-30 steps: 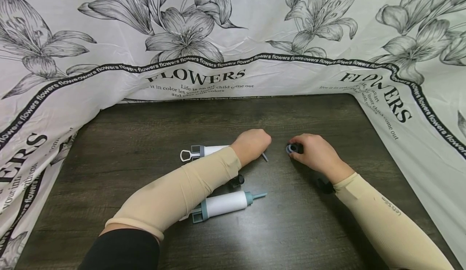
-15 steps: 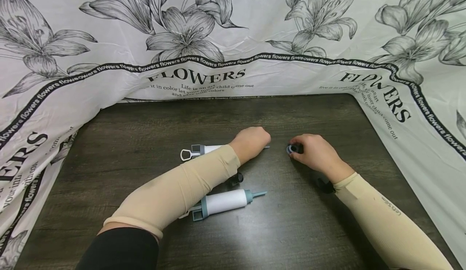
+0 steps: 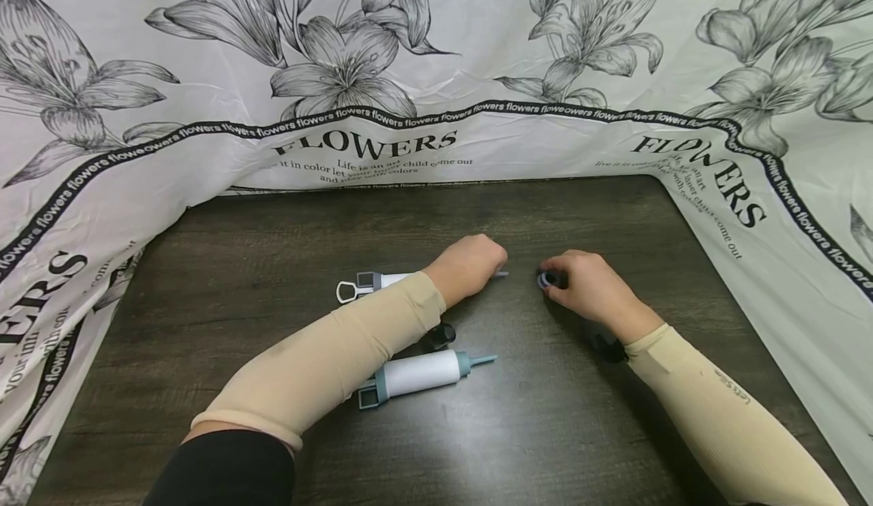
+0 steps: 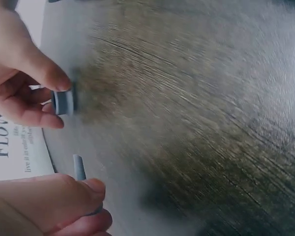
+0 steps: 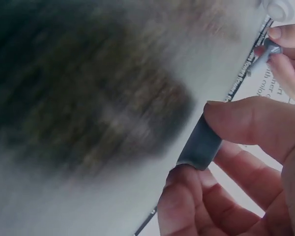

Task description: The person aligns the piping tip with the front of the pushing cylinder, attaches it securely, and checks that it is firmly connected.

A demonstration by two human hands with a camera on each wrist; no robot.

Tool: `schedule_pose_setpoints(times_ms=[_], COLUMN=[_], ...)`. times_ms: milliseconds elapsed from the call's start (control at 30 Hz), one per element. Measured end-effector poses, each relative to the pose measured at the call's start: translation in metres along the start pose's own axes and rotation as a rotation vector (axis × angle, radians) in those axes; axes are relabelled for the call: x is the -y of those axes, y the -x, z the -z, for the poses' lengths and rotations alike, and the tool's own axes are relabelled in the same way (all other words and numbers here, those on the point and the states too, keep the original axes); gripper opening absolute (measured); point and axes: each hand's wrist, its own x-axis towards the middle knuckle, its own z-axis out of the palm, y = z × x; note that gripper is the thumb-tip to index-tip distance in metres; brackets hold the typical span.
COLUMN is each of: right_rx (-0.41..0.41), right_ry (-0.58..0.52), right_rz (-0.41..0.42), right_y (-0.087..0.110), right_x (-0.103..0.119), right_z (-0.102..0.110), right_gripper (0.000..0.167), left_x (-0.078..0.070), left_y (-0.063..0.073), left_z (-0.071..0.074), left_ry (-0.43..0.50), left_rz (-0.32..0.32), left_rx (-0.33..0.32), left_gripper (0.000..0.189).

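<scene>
In the left wrist view, my left hand [image 3: 470, 267] pinches a small grey tapered nozzle [image 4: 79, 167] between thumb and fingers, its thin tip pointing toward the other hand. My right hand [image 3: 592, 286] holds a short grey ring [image 5: 201, 142] by its edges, thumb on one side and fingers on the other; its opening shows in the head view. A gap separates nozzle and ring. Beneath my left wrist lies a white syringe-like tube [image 3: 394, 279] with a grey end frame and a white pull handle [image 3: 346, 292]; its front part is hidden by the hand.
Nearer to me, a second white tube [image 3: 423, 373] with teal ends and a teal nozzle lies beside my left forearm, its rear partly covered by the sleeve. White flower-printed cloth [image 3: 382, 150] borders the dark wooden table [image 3: 580, 430] at the back and sides.
The nozzle in my left hand has turned from pointing down-right to pointing right, as that hand shifted slightly away. The teal-ended tube moved slightly away too. My right hand stays put with the ring.
</scene>
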Motion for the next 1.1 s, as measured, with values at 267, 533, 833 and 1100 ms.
schedule_pose_setpoints(times_ms=[267, 533, 833, 1100], right_rx=[-0.075, -0.095, -0.09, -0.065], right_ry=[-0.05, -0.176, -0.356, -0.428], right_rz=[0.098, 0.068, 0.099, 0.193], right_y=[0.002, 0.004, 0.002, 0.006], right_x=[0.0, 0.008, 0.018, 0.028], right_z=[0.004, 0.011, 0.013, 0.014], right_gripper=[0.04, 0.029, 0.028, 0.03], left_x=[0.004, 0.009, 0.011, 0.008], left_y=[0.009, 0.028, 0.053, 0.068], left_z=[0.009, 0.018, 0.016, 0.013], left_ry=[0.03, 0.126, 0.173, 0.227], left_rz=[-0.062, -0.113, -0.15, -0.127], left_rx=[-0.042, -0.165, -0.302, -0.356], left_gripper=[0.01, 0.012, 0.019, 0.028])
